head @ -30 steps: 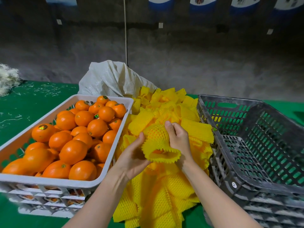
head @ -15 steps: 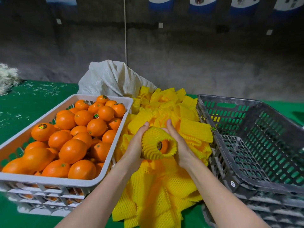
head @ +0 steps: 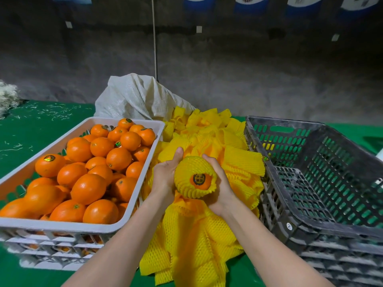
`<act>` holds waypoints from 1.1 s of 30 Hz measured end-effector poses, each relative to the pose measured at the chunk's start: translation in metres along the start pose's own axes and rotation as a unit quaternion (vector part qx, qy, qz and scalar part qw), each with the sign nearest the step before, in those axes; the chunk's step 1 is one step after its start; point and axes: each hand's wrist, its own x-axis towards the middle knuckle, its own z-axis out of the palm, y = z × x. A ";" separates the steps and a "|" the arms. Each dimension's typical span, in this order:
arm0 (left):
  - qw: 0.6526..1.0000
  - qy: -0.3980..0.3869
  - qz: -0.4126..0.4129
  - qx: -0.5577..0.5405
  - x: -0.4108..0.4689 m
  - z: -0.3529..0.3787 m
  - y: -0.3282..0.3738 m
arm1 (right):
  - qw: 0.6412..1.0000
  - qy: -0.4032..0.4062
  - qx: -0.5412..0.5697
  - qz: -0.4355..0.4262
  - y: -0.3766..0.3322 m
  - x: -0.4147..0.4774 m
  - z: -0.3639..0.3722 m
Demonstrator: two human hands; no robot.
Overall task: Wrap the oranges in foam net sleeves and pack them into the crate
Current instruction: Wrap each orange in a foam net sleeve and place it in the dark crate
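An orange wrapped in a yellow foam net sleeve point(head: 191, 170) sits between my two hands above the sleeve pile; its stickered end point(head: 200, 179) shows through the sleeve's open mouth. My left hand point(head: 165, 176) cups its left side, thumb up. My right hand point(head: 218, 186) cups its right side and underside. A white crate point(head: 145, 160) on the left holds several bare oranges point(head: 89, 188). A dark grey slotted crate point(head: 275, 195) stands at the right with nothing visible inside.
A heap of loose yellow foam sleeves point(head: 199, 235) lies between the two crates on the green table point(head: 31, 129). A white woven sack point(head: 134, 98) sits behind the heap. Both crates rest on stacked crates. White scraps lie at the far left.
The sleeve has been pulled down over the orange, which now fills it. Both hands moved from stretching the sleeve to cupping the wrapped orange, with the sticker end turned toward me.
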 end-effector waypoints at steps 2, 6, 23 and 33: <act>0.998 -0.023 0.021 0.055 0.000 0.001 0.004 | 1.000 -0.001 0.013 -0.013 0.000 0.000 -0.002; 0.988 -0.100 -0.057 0.104 -0.002 -0.005 0.011 | 0.993 0.042 -0.062 -0.094 -0.003 -0.002 -0.007; 0.998 -0.047 -0.037 -0.028 -0.034 0.021 0.006 | 0.946 0.084 -0.212 -0.232 -0.008 -0.026 0.000; 0.985 -0.151 0.056 0.070 -0.043 0.038 0.013 | 0.871 0.099 -0.299 -0.378 -0.109 -0.031 -0.038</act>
